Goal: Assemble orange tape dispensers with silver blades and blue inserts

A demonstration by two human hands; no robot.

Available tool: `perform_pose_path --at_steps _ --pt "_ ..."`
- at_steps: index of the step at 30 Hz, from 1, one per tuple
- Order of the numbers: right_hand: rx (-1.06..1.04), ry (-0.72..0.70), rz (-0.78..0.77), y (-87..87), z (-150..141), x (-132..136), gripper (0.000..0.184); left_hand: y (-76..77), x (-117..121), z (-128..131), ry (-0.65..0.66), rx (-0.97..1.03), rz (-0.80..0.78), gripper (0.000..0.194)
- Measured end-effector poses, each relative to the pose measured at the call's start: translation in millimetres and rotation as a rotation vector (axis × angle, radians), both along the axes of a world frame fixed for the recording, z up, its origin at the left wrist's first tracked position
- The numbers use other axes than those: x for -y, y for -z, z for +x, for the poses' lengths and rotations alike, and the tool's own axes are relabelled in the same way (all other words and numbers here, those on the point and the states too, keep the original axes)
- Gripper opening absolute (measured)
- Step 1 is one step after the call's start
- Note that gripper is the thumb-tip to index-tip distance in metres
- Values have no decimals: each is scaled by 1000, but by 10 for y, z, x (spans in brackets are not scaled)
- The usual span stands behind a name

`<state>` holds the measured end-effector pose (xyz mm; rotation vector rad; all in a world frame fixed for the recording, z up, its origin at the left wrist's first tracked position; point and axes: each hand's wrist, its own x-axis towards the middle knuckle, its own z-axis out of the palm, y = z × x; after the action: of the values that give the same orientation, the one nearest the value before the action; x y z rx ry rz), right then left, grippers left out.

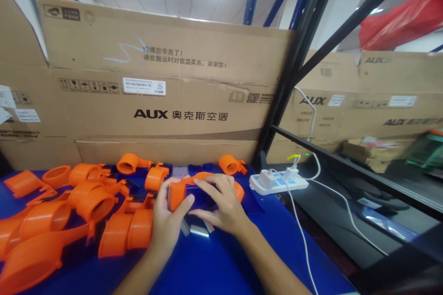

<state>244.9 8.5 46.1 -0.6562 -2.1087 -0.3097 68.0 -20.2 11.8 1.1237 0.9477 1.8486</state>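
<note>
An orange plastic ring-shaped part is held above the blue table between both my hands. My left hand grips its left end, thumb across the front. On its top and right side are the bent fingers of my right hand, which partly hide it. Just below the hands, small silvery metal pieces lie on the blue cloth. Left of my left hand stand similar orange parts, ring-shaped with arms and black ends. Another orange part sits behind my right hand.
More orange parts crowd the table's left side. A phone-like object lies behind my hands. To the right, a white power strip trails white cables. A large cardboard sheet and a black metal rack post rise behind.
</note>
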Motion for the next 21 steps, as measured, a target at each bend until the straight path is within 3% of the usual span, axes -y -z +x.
perform_pose_path --at_steps 9,13,16,21 --pt "28 -8 -51 -29 3 3 66 56 -46 -14 -6 7 -38 55" --pt "-33 -10 -114 -35 17 9 67 45 -18 21 67 52 -12 67" --pt "-262 -47 -246 -16 22 -1 67 22 48 41 188 21 64 76" --pt "-766 -106 -589 93 13 -82 66 77 113 67 260 -269 96 77"
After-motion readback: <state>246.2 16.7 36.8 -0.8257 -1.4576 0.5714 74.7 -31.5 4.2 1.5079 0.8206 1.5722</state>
